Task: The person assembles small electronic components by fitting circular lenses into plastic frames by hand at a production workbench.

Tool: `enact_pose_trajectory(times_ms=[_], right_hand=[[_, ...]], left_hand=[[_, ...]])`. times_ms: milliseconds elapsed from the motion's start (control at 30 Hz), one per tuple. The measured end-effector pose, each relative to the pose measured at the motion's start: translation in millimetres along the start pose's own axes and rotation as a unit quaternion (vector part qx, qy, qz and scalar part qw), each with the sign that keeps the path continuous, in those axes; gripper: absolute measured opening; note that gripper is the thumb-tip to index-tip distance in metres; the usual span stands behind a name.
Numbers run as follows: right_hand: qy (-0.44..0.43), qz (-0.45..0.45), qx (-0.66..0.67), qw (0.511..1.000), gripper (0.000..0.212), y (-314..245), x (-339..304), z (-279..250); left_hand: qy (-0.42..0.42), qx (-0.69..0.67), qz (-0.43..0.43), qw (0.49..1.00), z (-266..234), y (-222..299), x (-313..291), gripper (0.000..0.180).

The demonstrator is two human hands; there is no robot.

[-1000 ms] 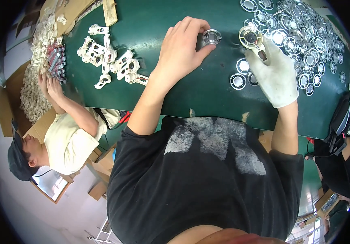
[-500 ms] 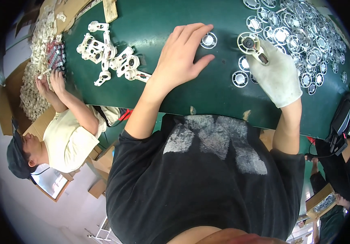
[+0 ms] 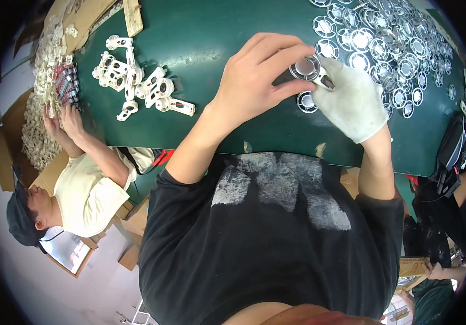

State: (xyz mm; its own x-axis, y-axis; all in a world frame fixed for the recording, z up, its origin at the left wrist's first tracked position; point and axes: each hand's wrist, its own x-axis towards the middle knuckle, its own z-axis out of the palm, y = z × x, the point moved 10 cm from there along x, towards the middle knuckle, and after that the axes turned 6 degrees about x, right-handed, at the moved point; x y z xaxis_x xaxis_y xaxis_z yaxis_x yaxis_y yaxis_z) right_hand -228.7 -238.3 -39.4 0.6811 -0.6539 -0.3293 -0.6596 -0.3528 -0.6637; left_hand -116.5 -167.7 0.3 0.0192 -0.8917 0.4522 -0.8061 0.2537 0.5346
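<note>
Two hands meet over the green table (image 3: 200, 32): bare left hand (image 3: 252, 81) and gloved right hand (image 3: 352, 103) jointly pinch one round disc (image 3: 305, 67) near the table's right-side disc pile (image 3: 390, 49), uncountable.

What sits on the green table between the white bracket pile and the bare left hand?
Nothing: head view shows bare green table between the white bracket pile and the left hand, which grips a round disc.
</note>
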Motion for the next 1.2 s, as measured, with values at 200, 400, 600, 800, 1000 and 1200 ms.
enact_pose_trajectory(times_ms=[200,400,600,800,1000,1200], right_hand=[[0.015,-0.05,0.025,0.998,0.029,-10,-2,-1],[0.055,-0.083,0.049,0.994,0.021,-20,-6,-8],[0.04,-0.087,0.045,0.994,0.023,-23,-7,-9],[-0.203,-0.022,0.289,0.935,0.04,-14,-9,17],[-0.036,-0.147,0.154,0.976,0.037,-30,-10,2],[0.039,-0.165,0.06,0.984,0.038,-25,-11,11]], left_hand=[[0.002,-0.03,0.01,1.0,-5,2,-1,0.057],[0.006,-0.04,0.037,0.998,-13,11,5,0.055],[0.0,-0.044,0.066,0.997,-17,18,9,0.052],[0.004,-0.077,0.111,0.991,-22,34,9,0.048],[-0.021,-0.336,-0.056,0.94,-9,13,6,0.038],[-0.036,-0.368,-0.127,0.921,-2,-1,1,0.026]])
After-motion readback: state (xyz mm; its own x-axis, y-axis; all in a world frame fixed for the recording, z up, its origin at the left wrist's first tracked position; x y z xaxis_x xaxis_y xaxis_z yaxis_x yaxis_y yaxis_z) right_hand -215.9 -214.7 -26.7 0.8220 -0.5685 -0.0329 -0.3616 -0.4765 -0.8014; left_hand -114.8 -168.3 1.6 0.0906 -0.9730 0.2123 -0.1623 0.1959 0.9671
